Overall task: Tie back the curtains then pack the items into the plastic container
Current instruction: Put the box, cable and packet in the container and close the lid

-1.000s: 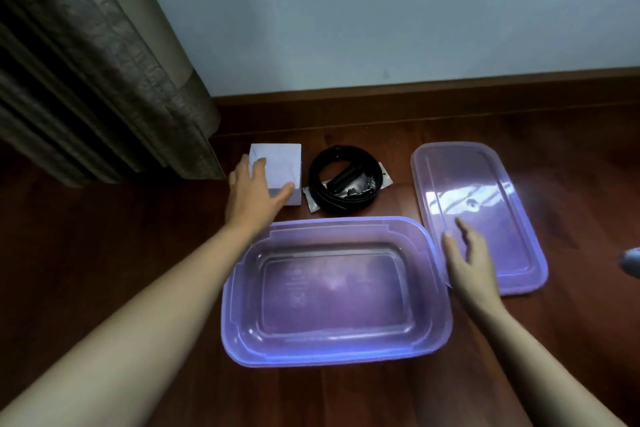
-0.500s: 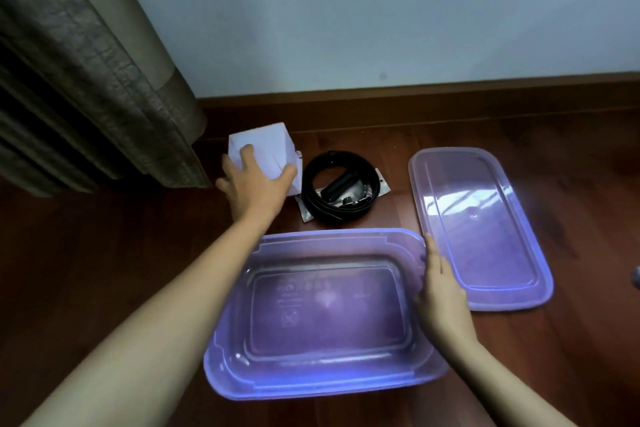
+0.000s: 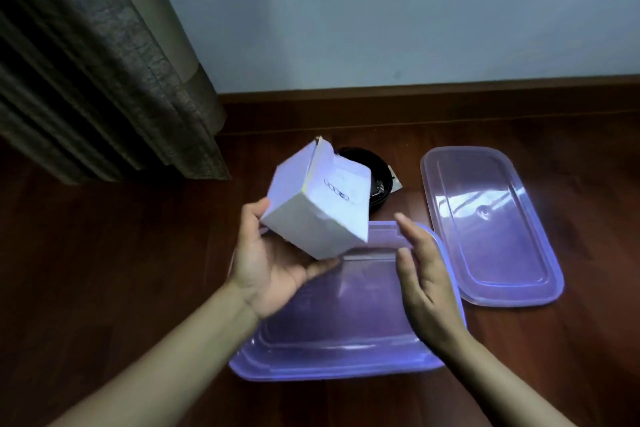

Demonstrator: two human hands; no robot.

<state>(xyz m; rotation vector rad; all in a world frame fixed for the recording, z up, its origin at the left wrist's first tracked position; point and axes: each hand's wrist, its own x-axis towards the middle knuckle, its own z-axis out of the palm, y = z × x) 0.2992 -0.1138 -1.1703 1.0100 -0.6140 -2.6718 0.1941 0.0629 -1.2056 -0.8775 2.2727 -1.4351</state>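
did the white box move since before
Yes. The white box stood on the floor left of the black coil; now the left hand holds it up, tilted, above the container.

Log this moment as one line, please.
left hand: holds box in air | right hand: open, beside box | container: open | lid: on floor

Above the plastic container (image 3: pixel 329 371), the left hand (image 3: pixel 273 270) grips a white box (image 3: pixel 322 211); the right hand (image 3: pixel 426 281) hovers, fingers straight.
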